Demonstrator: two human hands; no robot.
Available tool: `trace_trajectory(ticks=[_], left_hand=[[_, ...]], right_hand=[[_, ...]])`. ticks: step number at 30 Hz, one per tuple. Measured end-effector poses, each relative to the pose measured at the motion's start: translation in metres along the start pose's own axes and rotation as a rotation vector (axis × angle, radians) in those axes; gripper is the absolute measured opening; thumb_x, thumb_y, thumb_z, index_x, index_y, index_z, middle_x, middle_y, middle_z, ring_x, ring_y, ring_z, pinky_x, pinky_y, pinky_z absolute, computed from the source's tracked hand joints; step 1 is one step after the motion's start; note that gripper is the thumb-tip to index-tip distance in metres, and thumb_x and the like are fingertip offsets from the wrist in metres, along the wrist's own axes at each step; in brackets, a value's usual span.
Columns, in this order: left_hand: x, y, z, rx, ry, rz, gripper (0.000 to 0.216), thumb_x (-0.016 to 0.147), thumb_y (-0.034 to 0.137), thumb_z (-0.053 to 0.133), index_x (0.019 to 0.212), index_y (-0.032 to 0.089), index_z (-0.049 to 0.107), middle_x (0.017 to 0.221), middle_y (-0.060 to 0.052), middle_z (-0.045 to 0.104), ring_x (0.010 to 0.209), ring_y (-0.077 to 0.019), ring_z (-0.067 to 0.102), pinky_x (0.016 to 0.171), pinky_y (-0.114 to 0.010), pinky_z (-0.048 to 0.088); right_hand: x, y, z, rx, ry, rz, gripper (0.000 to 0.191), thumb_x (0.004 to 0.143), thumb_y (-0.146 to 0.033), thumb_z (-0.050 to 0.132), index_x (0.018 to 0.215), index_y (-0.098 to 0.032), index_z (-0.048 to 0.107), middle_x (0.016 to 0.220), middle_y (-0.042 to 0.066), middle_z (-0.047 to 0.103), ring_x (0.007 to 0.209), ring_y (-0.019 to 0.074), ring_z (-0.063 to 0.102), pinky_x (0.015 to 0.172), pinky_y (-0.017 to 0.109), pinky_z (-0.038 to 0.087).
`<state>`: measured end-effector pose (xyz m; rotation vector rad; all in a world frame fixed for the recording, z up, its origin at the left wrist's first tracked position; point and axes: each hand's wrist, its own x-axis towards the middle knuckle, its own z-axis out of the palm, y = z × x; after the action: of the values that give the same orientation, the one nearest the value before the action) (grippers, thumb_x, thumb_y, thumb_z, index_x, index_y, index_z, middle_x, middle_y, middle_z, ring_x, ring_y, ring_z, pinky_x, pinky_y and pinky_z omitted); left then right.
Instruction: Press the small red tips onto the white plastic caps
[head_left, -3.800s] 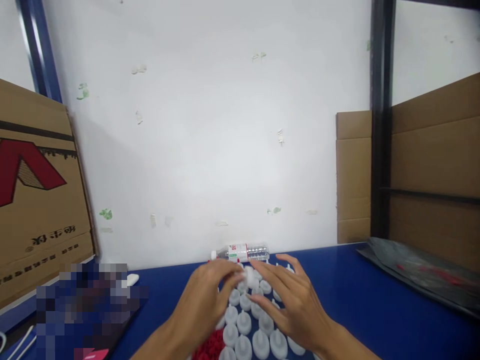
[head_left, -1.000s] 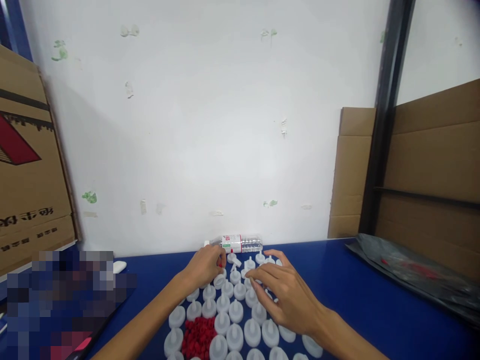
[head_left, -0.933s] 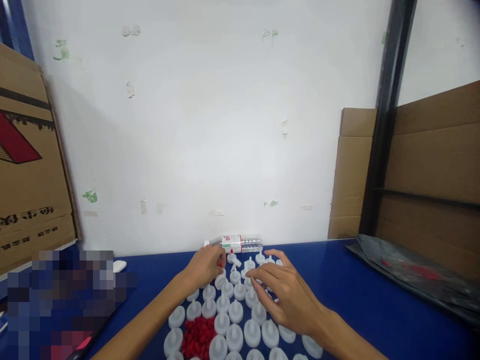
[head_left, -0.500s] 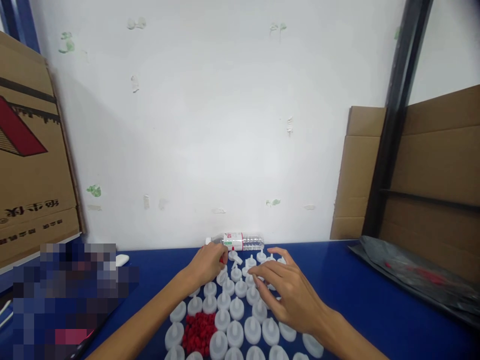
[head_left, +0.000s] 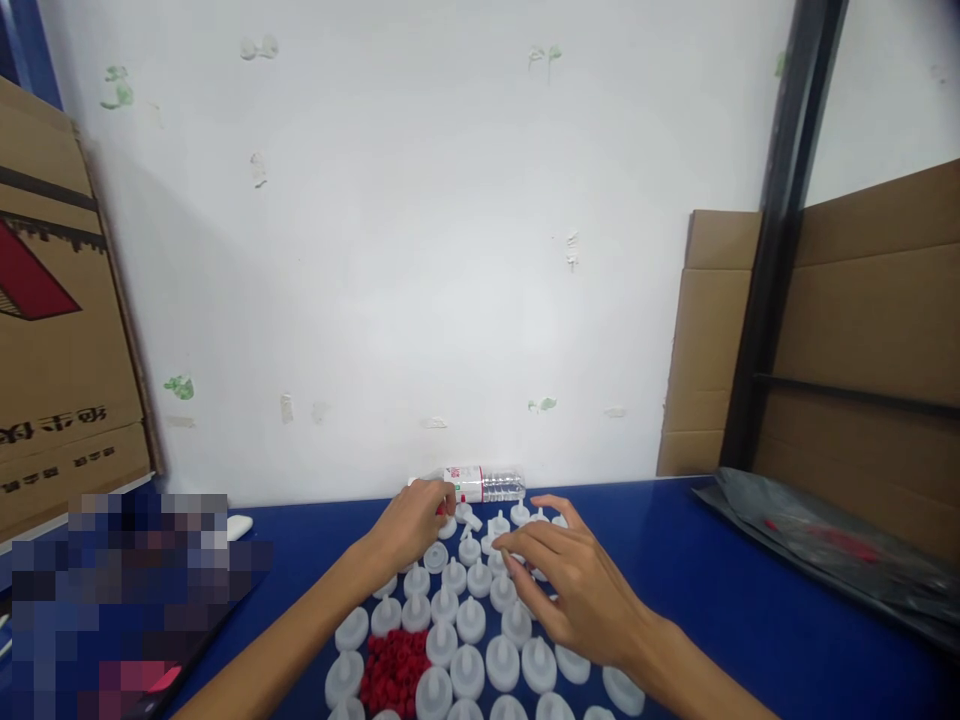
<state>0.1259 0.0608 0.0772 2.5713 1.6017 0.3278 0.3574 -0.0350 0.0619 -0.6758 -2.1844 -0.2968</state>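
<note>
White plastic spout caps [head_left: 470, 620] stand in loose rows on the blue table, most with the nozzle up. Among them lies a pile of small red caps [head_left: 394, 670]. My left hand [head_left: 420, 515] is at the back left of the rows, its fingers curled down beside a white cap. A bit of red shows at its fingertips; the fingers partly hide it. My right hand [head_left: 562, 570] hovers over the right-hand rows, palm down, its fingers apart, with nothing seen in it. One white cap [head_left: 436, 557] near my left wrist shows a round ring on top.
A clear labelled bottle [head_left: 484, 484] lies on its side against the white wall. A dark plastic bag [head_left: 832, 540] is on the right of the table. Cardboard [head_left: 705, 340] stands behind it, and a printed carton [head_left: 67, 300] is at the left.
The view has shifted slightly. My left hand has moved a little back and left, uncovering the ringed white cap. My right hand has stayed nearly still over the rows.
</note>
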Motion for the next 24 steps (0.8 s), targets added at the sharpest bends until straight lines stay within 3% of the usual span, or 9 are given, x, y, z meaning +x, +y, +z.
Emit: trace_trajectory(ticks=[4,10,12,16,21,24], left_hand=[[0.0,-0.002,-0.013,-0.031,0.068,-0.037,0.024,0.101,0.035,0.064,0.114,0.016,0.066,0.115,-0.007,0.069,0.1,-0.0217,0.068,0.089,-0.043,0.057],[-0.006,-0.003,-0.043,-0.184,0.139,0.002,0.028,0.097,0.035,0.06,0.079,0.017,0.072,0.078,-0.006,0.072,0.08,-0.0226,0.067,0.074,-0.032,0.048],[-0.009,0.007,-0.047,-0.282,0.118,0.053,0.026,0.094,0.036,0.062,0.08,0.017,0.074,0.074,-0.004,0.073,0.075,-0.0216,0.068,0.066,-0.028,0.046],[-0.013,0.038,-0.04,-0.472,0.066,0.143,0.027,0.089,0.042,0.065,0.092,0.017,0.075,0.078,-0.003,0.076,0.073,-0.0199,0.07,0.056,-0.024,0.047],[-0.018,0.06,-0.024,-0.529,0.096,0.211,0.02,0.09,0.038,0.066,0.09,0.019,0.073,0.083,-0.003,0.077,0.081,-0.0207,0.07,0.07,-0.026,0.05],[-0.023,0.059,-0.023,-0.452,0.107,0.224,0.021,0.092,0.038,0.065,0.082,0.021,0.069,0.077,-0.003,0.072,0.075,-0.0223,0.066,0.07,-0.029,0.045]], right_hand=[[0.001,0.001,-0.001,-0.018,0.037,-0.012,0.023,0.098,-0.011,0.05,0.115,-0.021,0.063,0.094,0.004,0.076,0.076,0.018,0.072,0.106,0.051,0.044],[0.001,0.0,0.001,-0.068,0.06,0.066,0.029,0.1,-0.013,0.05,0.125,-0.023,0.062,0.097,0.005,0.077,0.079,0.0189,0.073,0.105,0.052,0.043],[0.0,0.001,0.001,-0.105,0.048,0.141,0.031,0.102,-0.022,0.054,0.133,-0.022,0.058,0.106,0.008,0.076,0.089,0.023,0.073,0.104,0.054,0.043],[0.0,0.003,0.002,-0.175,-0.019,0.258,0.053,0.098,-0.04,0.063,0.144,-0.02,0.046,0.125,0.014,0.07,0.106,0.0306,0.069,0.095,0.052,0.049],[-0.002,0.008,0.006,-0.127,-0.062,0.211,0.02,0.102,-0.03,0.059,0.121,-0.023,0.058,0.107,0.006,0.074,0.093,0.0263,0.069,0.09,0.046,0.049],[-0.002,0.011,0.006,-0.113,-0.053,0.175,0.02,0.103,-0.021,0.053,0.123,-0.022,0.055,0.108,0.007,0.073,0.092,0.0252,0.069,0.092,0.046,0.047]])
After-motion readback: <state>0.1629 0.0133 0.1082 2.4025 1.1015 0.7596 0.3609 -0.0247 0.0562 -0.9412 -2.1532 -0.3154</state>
